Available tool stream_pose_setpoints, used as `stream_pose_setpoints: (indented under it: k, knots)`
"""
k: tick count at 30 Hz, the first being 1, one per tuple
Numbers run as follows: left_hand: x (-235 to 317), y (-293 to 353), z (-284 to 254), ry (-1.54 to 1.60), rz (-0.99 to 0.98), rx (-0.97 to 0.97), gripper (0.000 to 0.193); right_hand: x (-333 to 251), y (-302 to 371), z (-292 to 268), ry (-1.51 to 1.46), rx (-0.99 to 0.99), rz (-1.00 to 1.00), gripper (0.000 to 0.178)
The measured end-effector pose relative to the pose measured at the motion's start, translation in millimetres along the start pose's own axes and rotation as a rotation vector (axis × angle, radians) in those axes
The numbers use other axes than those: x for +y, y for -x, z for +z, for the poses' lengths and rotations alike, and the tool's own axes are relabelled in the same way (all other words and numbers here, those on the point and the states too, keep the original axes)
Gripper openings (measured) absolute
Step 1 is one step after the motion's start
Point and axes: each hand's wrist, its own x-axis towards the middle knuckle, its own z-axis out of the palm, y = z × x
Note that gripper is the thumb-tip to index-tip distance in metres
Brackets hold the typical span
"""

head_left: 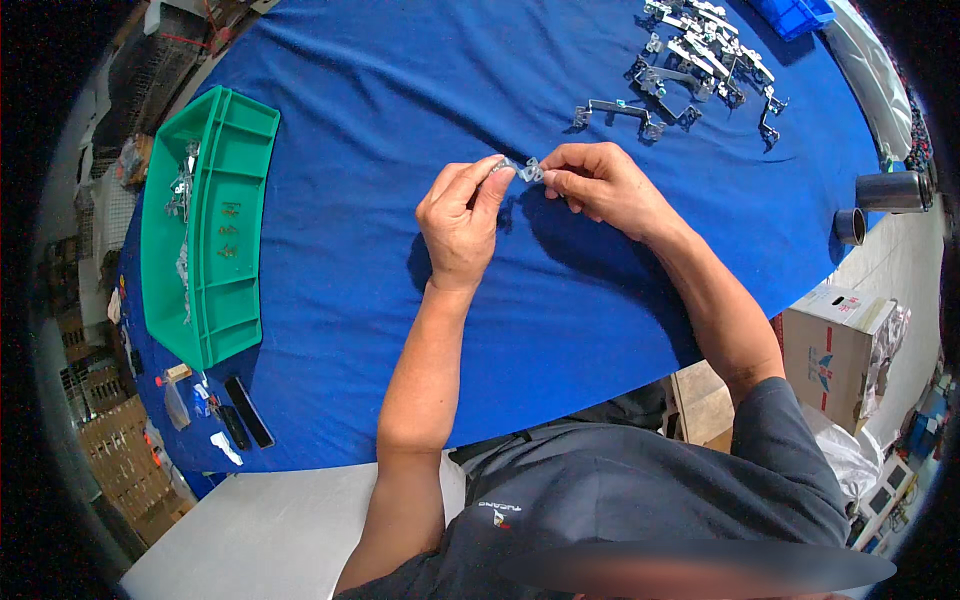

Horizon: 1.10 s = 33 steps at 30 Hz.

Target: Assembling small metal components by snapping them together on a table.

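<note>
Above the middle of the blue-covered table, my two hands meet at a small silvery-grey bracket-like part (pixel 530 171). My left hand (pixel 460 222) pinches its left end between thumb and fingertips. On the other side, the thumb and forefinger of my right hand (pixel 607 188) are closed on its right end. Fingers cover both ends, so whether it is one piece or two joined pieces cannot be made out. Farther right lies a long bent metal bracket (pixel 617 108), apart from my hands.
A green divided tray (pixel 237 190) at the left holds small metal parts. Many metal brackets (pixel 700 45) are heaped far right, near a blue bin (pixel 792 15). Dark cups (pixel 893 192) stand at the right edge. A phone-like black slab (pixel 249 411) and small tools lie near left.
</note>
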Motion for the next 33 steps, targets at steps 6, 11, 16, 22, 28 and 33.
stream_pose_setpoints:
  k: [6, 11, 16, 22, 28, 33]
  knots:
    - [0.2, -0.3, 0.6, 0.010, -0.013, -0.023, 0.017, 6.0, -0.7, -0.6, 0.013, 0.007, 0.009, 0.020]
    - [-0.5, -0.8, 0.9, 0.028, 0.019, -0.041, 0.015, 7.1, -1.5, -1.0, 0.005, -0.007, 0.008, 0.018]
    - [2.4, -0.2, 2.7, 0.001, 0.034, -0.074, 0.014, 6.2, -2.0, 4.2, -0.197, 0.059, -0.042, 0.021]
    - [3.1, 0.4, 3.3, 0.004, 0.066, -0.126, 0.013, 10.9, -4.2, -1.8, -0.146, -0.066, -0.072, 0.024]
    - [1.7, -0.1, 3.4, -0.015, 0.107, -0.117, 0.014, 8.2, -3.3, 1.2, -0.206, 0.176, -0.104, 0.020]
    - [1.3, -0.7, 0.6, -0.027, 0.011, 0.022, 0.014, 5.1, -1.2, -0.3, -0.085, 0.052, 0.022, 0.019]
